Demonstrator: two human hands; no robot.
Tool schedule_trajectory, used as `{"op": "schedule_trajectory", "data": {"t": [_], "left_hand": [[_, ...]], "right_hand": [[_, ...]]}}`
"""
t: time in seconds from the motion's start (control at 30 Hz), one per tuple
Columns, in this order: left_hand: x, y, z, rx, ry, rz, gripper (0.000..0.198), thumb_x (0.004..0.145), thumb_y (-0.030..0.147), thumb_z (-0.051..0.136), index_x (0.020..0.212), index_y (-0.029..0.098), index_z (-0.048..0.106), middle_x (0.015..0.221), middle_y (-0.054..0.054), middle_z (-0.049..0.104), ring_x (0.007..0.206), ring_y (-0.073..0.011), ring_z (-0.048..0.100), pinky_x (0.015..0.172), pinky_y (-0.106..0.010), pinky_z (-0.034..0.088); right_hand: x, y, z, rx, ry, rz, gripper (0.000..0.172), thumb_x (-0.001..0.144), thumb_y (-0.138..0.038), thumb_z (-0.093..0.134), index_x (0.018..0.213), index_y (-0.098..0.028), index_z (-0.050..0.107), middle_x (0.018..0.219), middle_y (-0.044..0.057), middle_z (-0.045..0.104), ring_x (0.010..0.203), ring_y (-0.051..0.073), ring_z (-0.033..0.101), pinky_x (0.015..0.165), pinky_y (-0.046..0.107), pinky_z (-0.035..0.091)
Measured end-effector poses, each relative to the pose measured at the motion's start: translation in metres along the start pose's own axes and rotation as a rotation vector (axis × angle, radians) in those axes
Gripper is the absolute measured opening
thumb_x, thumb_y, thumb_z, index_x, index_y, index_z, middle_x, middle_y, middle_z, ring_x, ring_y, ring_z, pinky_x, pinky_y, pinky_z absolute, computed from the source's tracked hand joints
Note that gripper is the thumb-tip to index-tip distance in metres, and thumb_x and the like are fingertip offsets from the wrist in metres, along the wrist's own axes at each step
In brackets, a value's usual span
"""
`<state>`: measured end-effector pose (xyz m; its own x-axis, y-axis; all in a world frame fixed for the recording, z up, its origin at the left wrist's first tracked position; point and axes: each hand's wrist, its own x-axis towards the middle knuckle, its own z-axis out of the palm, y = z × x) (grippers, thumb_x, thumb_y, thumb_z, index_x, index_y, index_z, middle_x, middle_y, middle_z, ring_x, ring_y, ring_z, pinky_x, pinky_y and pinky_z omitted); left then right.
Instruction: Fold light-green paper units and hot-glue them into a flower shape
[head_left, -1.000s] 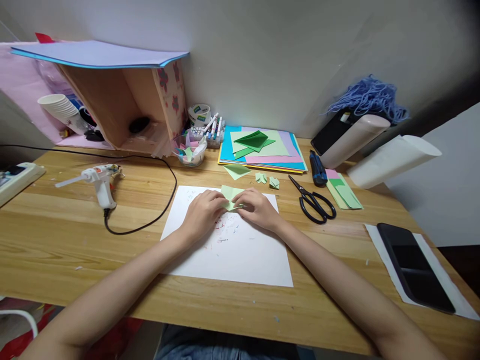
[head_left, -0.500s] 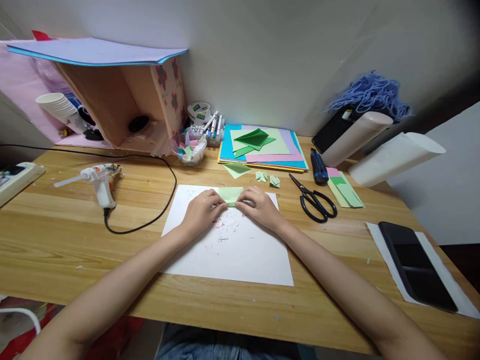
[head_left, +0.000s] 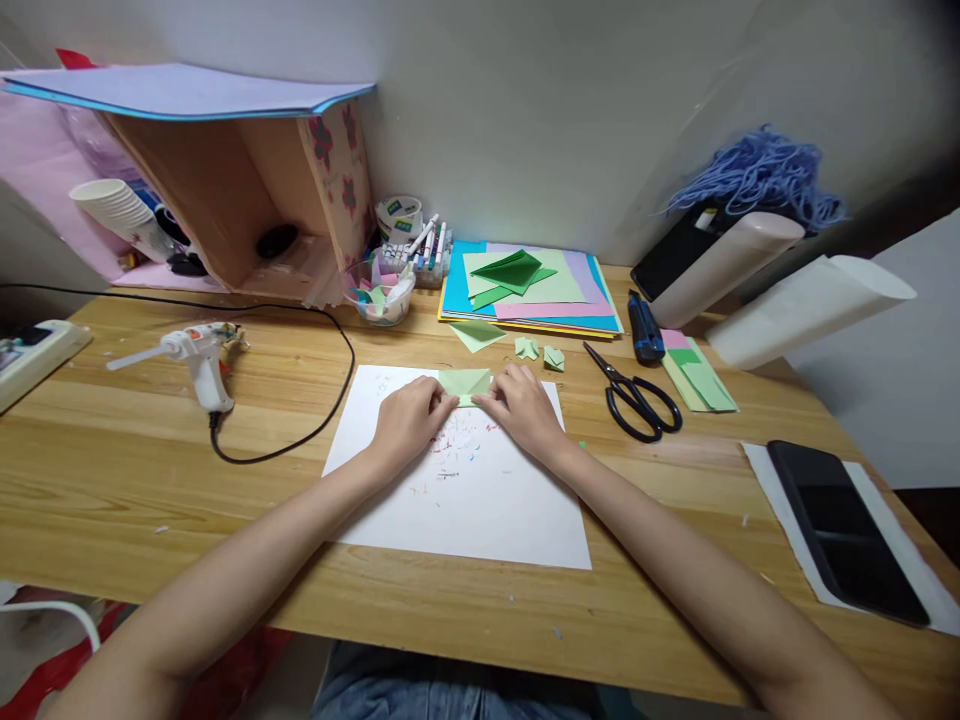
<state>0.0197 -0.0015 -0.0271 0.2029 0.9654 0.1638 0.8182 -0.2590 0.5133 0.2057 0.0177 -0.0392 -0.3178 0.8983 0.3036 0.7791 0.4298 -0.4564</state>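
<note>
A small light green sheet of paper (head_left: 465, 382) lies near the top of a white sheet (head_left: 487, 510) marked with coloured specks. My left hand (head_left: 411, 415) grips its left side near the lower edge, thumb and fingers pressed together. On the other side my right hand (head_left: 519, 408) pinches the same edge. A narrow folded strip shows along that near edge between my thumbs. Just beyond my hands lie a light green paper triangle (head_left: 478, 335) and two small folded green pieces, one of them a folded paper piece (head_left: 553, 358).
Black-handled scissors (head_left: 634, 393) and a blue utility knife (head_left: 645, 328) lie to the right, near a phone (head_left: 844, 530). A glue gun (head_left: 201, 365) with its cord is at left. Coloured paper (head_left: 454, 295) is stacked behind, beside a clear cup of scraps (head_left: 382, 300). An open box (head_left: 337, 190) stands back left.
The view has shifted slightly. My fingers have moved a little along the near edge of the green paper, and more of its folded strip shows.
</note>
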Motion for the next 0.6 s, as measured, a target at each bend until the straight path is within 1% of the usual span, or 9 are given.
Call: {"op": "schedule_trajectory", "data": {"t": [0.13,0.33,0.6], "left_hand": [[-0.0006,0.0012,-0.0001,0.002,0.007,-0.034,0.022,0.082,0.038,0.049,0.07,0.019,0.049,0.069,0.0,0.057,0.062,-0.0143,0.05,0.053,-0.026,0.029],[-0.0008,0.0032,-0.0009,0.009,-0.001,-0.057,0.02,0.081,0.037,0.05,0.072,0.019,0.051,0.07,0.0,0.059,0.062,-0.0147,0.051,0.053,-0.026,0.029],[-0.0001,0.0041,-0.0027,0.025,0.003,-0.121,0.03,0.079,0.045,0.05,0.064,0.019,0.052,0.068,-0.001,0.06,0.061,-0.0154,0.052,0.052,-0.026,0.027]], "right_hand": [[0.0009,0.0005,0.0017,-0.09,0.034,-0.018,0.029,0.082,-0.039,0.054,0.061,-0.02,0.047,0.071,0.005,0.051,0.071,0.02,0.045,0.061,0.032,0.035],[0.001,0.002,0.0047,-0.147,0.079,-0.065,0.03,0.082,-0.041,0.053,0.061,-0.02,0.048,0.07,0.006,0.05,0.071,0.022,0.045,0.059,0.033,0.035],[0.0002,-0.0002,0.0081,-0.203,0.125,-0.084,0.031,0.084,-0.044,0.049,0.064,-0.02,0.052,0.068,0.007,0.049,0.069,0.022,0.046,0.057,0.034,0.036]]}}
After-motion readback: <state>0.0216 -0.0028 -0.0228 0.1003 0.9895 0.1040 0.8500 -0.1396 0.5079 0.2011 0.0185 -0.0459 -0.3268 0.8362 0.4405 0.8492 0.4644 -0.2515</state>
